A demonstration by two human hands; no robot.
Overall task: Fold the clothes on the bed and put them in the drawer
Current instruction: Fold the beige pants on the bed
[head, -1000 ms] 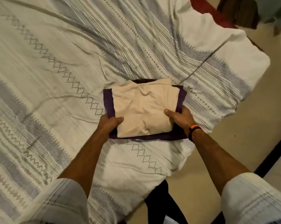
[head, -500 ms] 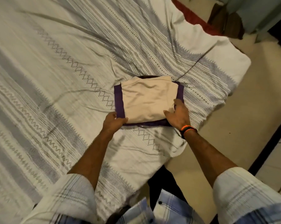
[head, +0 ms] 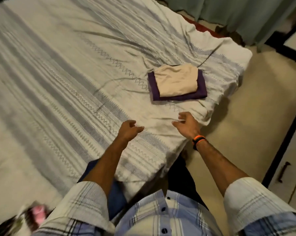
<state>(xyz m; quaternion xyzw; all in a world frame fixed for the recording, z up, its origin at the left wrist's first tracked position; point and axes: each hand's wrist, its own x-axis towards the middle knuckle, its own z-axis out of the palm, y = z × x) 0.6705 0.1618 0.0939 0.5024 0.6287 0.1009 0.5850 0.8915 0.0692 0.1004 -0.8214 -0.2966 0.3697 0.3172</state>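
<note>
Cream garment: a folded cream cloth (head: 177,82) lies on top of a folded purple cloth (head: 201,87); together they form the stack that has to go to the drawer.
Stack's place: on the striped bedsheet (head: 58,82), near the bed's corner on the person's right-hand side.
Stack's long axis: roughly across the view, its near edge facing the hands.
Left hand (head: 128,129): short of the stack and to its left, well apart from it; fingers loosely curled, holding nothing.
Right hand (head: 188,124): short of the stack and almost straight below it; fingers spread and relaxed, empty. An orange-and-black band (head: 199,140) is on this wrist.
Nearer hand: the right, in my judgement.
Next move: both hands would need to reach forward to the stack's two short sides.
Drawer: a handle (head: 282,171) shows on a pale front at the right edge; whether it is the drawer I cannot tell.
</note>
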